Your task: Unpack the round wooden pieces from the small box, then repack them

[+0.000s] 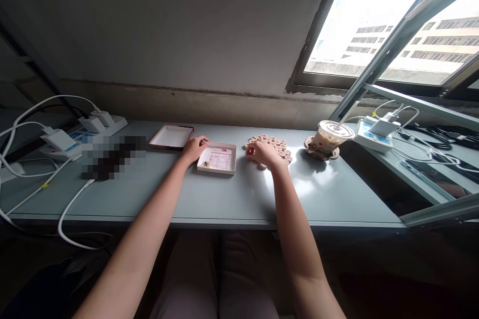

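Observation:
A shallow white box [229, 171] lies on the grey table, with red line markings on its inside bottom. One round wooden Chinese chess piece [205, 164] sits in its near left corner. At the box's far left corner is my left hand [195, 148], its fingers closed on the edge. Right of the box, several round wooden Chinese chess pieces [281, 148] lie in a loose cluster. My right hand [261, 152] is over the left side of this cluster, fingers curled in a pinch. What they hold, if anything, is hidden.
A dark-rimmed box lid [171, 137] lies left of the box. On the right stands an iced drink cup [329, 138] in a cardboard holder. Power strips [377, 132] with white cables are at both sides, and a pixelated dark object [116, 157] lies left.

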Demonstrator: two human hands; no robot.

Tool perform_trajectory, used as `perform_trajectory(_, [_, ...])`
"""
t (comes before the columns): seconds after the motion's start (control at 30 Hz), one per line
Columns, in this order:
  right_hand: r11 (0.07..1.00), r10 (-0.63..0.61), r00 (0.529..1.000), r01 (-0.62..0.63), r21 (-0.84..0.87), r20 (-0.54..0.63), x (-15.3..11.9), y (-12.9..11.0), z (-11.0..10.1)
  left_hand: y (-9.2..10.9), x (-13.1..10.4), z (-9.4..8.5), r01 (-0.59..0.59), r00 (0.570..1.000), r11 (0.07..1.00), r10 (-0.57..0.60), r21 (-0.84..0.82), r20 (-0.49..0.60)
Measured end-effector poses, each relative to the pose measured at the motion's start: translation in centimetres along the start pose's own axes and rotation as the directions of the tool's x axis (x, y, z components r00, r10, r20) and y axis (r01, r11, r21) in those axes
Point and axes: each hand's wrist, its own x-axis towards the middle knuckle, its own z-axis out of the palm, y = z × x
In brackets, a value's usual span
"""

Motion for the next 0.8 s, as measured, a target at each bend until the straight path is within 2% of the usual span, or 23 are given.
perform_trajectory(0.1, [1.000, -0.007, 0.999, 0.007, 0.001, -0.046, 0.0, -0.3, -0.1, 0.2, -0.1, -0.1, 0.007, 1.000, 1.000, -0.007, -0.005, 0.006])
perform_trajectory(0.17, [0.989, -0.119, 0.989, 0.126, 0.074, -0.091, 0.2, -1.7, 0.4, 0.2, 0.0, -0.1, 0.007, 1.000, 1.000, -0.007, -0.016, 0.009])
perform_trajectory(0.2, [0.970, -0.204, 0.972, 0.217, 0.112, -0.120, 0.3, -2.8, 0.9, 0.1, 0.0, 0.0, 0.002, 1.000, 1.000, -0.002, -0.019, 0.006])
perform_trajectory(0.27, [0.893, -0.398, 0.900, 0.424, 0.151, -0.177, 0.7, -5.2, 2.2, 0.0, 0.1, 0.2, -0.008, 1.000, 1.000, 0.008, -0.011, -0.010])
perform_trajectory(0.3, [0.844, -0.488, 0.859, 0.510, 0.164, -0.155, 0.8, -6.4, 2.9, -0.1, 0.1, 0.3, -0.009, 1.000, 1.000, 0.009, -0.001, -0.017])
perform_trajectory(0.37, [0.808, -0.556, 0.828, 0.559, 0.187, -0.073, 1.1, -8.3, 4.1, -0.1, 0.2, 0.4, -0.005, 1.000, 1.000, 0.005, 0.016, -0.016])
perform_trajectory(0.43, [0.812, -0.557, 0.829, 0.555, 0.182, -0.041, 1.1, -9.1, 4.7, -0.1, 0.2, 0.4, 0.005, 1.000, 1.000, -0.005, 0.027, -0.009])
perform_trajectory(0.53, [0.831, -0.532, 0.843, 0.537, 0.145, -0.075, 0.9, -8.8, 4.4, 0.0, 0.1, 0.3, 0.008, 1.000, 1.000, -0.008, 0.025, 0.000])
perform_trajectory(0.7, [0.839, -0.449, 0.877, 0.480, 0.255, -0.174, 0.5, -6.5, 2.0, 0.0, 0.0, 0.2, -0.008, 1.000, 1.000, 0.008, 0.016, -0.001])
perform_trajectory(0.8, [0.865, -0.323, 0.927, 0.370, 0.340, -0.189, 0.1, -4.4, 0.4, 0.1, 0.0, 0.0, -0.008, 1.000, 1.000, 0.008, 0.007, -0.003])
